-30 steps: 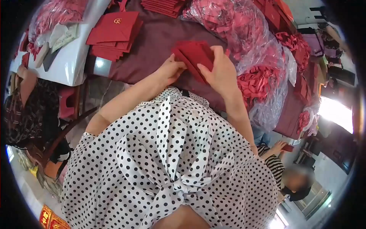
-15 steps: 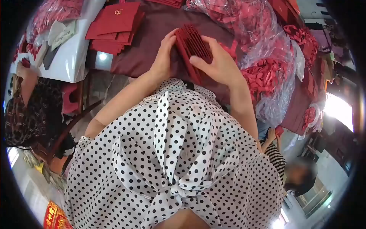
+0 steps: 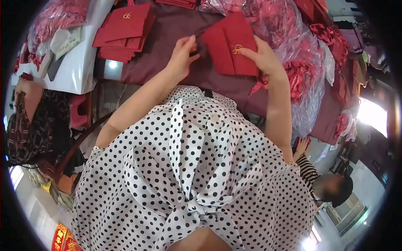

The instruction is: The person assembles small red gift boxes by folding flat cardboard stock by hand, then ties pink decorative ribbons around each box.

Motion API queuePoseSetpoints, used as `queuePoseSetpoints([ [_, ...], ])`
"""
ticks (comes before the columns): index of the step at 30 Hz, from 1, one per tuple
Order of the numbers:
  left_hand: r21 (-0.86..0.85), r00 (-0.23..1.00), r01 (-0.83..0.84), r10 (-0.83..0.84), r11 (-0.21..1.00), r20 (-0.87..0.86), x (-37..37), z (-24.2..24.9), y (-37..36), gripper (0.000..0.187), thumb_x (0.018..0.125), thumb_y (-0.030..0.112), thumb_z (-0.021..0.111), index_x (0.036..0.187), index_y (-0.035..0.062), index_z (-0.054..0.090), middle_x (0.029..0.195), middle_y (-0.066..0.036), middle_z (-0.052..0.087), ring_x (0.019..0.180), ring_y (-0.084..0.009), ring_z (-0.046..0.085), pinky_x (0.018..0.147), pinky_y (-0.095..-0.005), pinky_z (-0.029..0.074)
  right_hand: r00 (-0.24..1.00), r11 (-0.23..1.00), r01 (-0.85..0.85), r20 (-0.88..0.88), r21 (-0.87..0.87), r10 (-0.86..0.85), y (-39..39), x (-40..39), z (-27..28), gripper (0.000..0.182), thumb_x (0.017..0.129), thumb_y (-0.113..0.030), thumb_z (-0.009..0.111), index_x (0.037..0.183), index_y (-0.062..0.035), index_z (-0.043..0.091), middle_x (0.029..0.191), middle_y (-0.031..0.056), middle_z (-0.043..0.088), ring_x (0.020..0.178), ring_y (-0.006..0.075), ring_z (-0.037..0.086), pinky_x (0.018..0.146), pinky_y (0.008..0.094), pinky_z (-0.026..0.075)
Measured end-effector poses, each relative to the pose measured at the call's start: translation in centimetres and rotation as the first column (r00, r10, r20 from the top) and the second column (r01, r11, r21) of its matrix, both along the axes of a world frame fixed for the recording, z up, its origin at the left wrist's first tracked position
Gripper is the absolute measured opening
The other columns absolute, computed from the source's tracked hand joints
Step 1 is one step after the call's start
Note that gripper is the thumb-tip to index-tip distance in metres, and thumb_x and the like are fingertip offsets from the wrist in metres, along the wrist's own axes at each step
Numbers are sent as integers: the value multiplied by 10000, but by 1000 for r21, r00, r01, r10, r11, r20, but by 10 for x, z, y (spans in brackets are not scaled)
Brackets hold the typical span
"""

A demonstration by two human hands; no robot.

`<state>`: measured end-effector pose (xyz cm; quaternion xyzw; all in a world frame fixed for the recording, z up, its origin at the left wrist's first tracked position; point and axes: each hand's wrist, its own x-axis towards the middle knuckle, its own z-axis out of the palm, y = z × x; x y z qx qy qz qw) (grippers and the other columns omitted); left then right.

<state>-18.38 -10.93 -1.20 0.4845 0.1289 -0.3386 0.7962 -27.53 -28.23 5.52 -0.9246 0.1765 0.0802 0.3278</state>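
Observation:
My right hand (image 3: 268, 58) grips a stack of flat, folded red paper bags (image 3: 224, 52), thumb on top near a gold emblem. The stack is fanned a little and held above the dark red tablecloth (image 3: 171, 25). To its left, my left hand (image 3: 183, 54) is in the air with fingers loosely curled, thumb apart, and nothing in it. A pile of similar red bags (image 3: 121, 39), one with a gold emblem, lies beyond my left hand at the table's left side.
Clear plastic with red ribbons (image 3: 289, 79) covers the table's right side. Another plastic bag of red stuff (image 3: 58, 16) and a white packet (image 3: 66, 41) rest on a white surface at left. One person (image 3: 35, 121) is at left, another (image 3: 326, 184) at lower right.
My left hand has let go of the red bags and moved slightly down. My right hand has moved right with the stack, which has turned from edge-up to show its flat face.

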Motion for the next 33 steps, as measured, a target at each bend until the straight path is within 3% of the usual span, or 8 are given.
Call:
queuePoseSetpoints([
  [5, 63, 953, 303, -301, 951, -47, 14, -35, 26, 630, 860, 564, 555, 1277, 100, 458, 1169, -61, 527, 1108, -235, 480, 1012, -424, 371, 952, 619, 118, 89, 776, -294, -31, -21, -11, 450, 822, -120, 657, 1226, 12, 510, 1125, 79, 620, 1035, 165, 585, 887, 321, 468],
  [6, -277, 925, 340, -373, 898, -74, 12, -16, 33, 698, 848, 599, 538, 1319, 98, 419, 1265, -78, 483, 1186, -221, 440, 1028, -424, 350, 916, 414, 160, 21, 896, -400, -29, -27, -18, 455, 816, -112, 668, 1228, 5, 514, 1135, 79, 616, 1045, 171, 585, 895, 323, 469],
  [12, -780, 892, 281, -452, 559, -2, 5, 1, 44, 756, 844, 593, 548, 1383, 93, 373, 1344, -99, 472, 1216, -242, 477, 1020, -439, 386, 931, -111, 148, -176, 983, -320, 20, -16, -90, 538, 820, -169, 688, 1285, -5, 475, 1191, 81, 591, 1070, 196, 583, 922, 331, 462],
  [15, -237, 928, 371, -362, 898, 85, 1, 51, 48, 826, 801, 176, 705, 1456, 84, 210, 1313, -102, 475, 1176, -201, 500, 970, -351, 437, 986, 397, 76, -8, 915, -169, 39, 0, -79, 546, 838, -210, 682, 1288, 10, 465, 1237, 96, 566, 1116, 207, 557, 932, 342, 454],
  [20, 0, 913, 335, -324, 942, 249, -12, 48, 34, 1002, 741, 70, 761, 1471, 33, 75, 1339, -107, 440, 1187, -176, 471, 989, -312, 407, 967, 934, 121, 173, 337, -188, 42, 2, -105, 509, 794, -11, 652, 1263, 27, 456, 1191, 153, 569, 1101, 204, 541, 909, 344, 458],
  [24, 16, 915, 304, -296, 953, 275, -11, 40, 28, 1022, 755, 101, 767, 1461, -1, 35, 1380, -141, 390, 1242, -197, 425, 1035, -321, 366, 943, 797, 145, 162, 587, -291, 57, -3, -81, 376, 862, -52, 572, 1220, 31, 489, 1139, 141, 591, 1067, 203, 553, 909, 332, 452],
  [26, -7, 913, 305, -291, 952, 287, -9, 36, 28, 1014, 764, 115, 764, 1451, -27, 32, 1400, -161, 362, 1274, -212, 396, 1054, -325, 345, 878, 408, 280, -61, 869, -474, 57, -9, -82, 337, 934, -139, 473, 1224, 32, 491, 1145, 139, 593, 1070, 196, 553, 933, 310, 427],
  [33, -9, 921, 325, -314, 946, 228, -8, 43, 32, 949, 798, 76, 722, 1463, 20, 46, 1365, -147, 413, 1217, -203, 461, 1016, -324, 399, 927, 658, 94, 176, 747, -332, 65, -14, -60, 517, 992, -368, 415, 1274, 60, 476, 1237, 155, 552, 1169, 209, 494, 1003, 299, 357],
])
